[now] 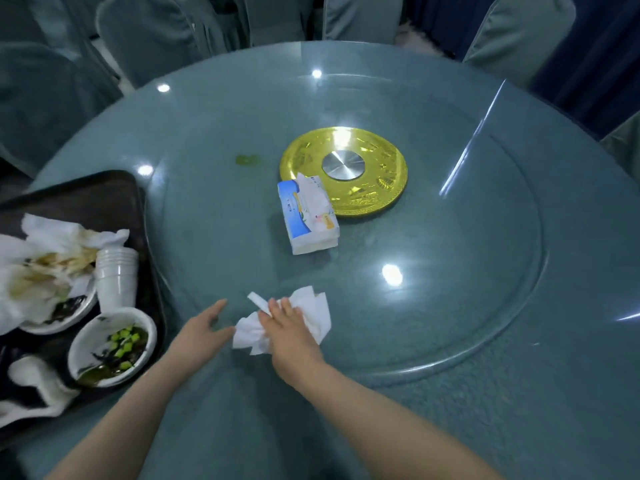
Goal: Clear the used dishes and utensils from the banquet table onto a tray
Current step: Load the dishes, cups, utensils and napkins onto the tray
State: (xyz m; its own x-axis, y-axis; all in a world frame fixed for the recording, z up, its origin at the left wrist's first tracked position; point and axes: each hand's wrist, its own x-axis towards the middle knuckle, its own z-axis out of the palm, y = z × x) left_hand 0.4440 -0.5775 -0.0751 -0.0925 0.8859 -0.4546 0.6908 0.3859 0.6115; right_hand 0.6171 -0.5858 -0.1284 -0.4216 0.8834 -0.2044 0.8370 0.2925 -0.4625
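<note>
A dark rectangular plastic tray [114, 192] at the table's left edge holds white disposable bowls [111, 346], stacked cups [116, 275] and soiled napkins. The left hand [202, 329] lies open, empty. The right hand [289, 332] presses flat on crumpled white tissue [311, 315].

Under my hands [242, 327] lies soft crumpled paper tissue [311, 317] on the table's [450, 254] glossy glass; beyond them gleams a shiny gold metal disc [374, 188].
</note>
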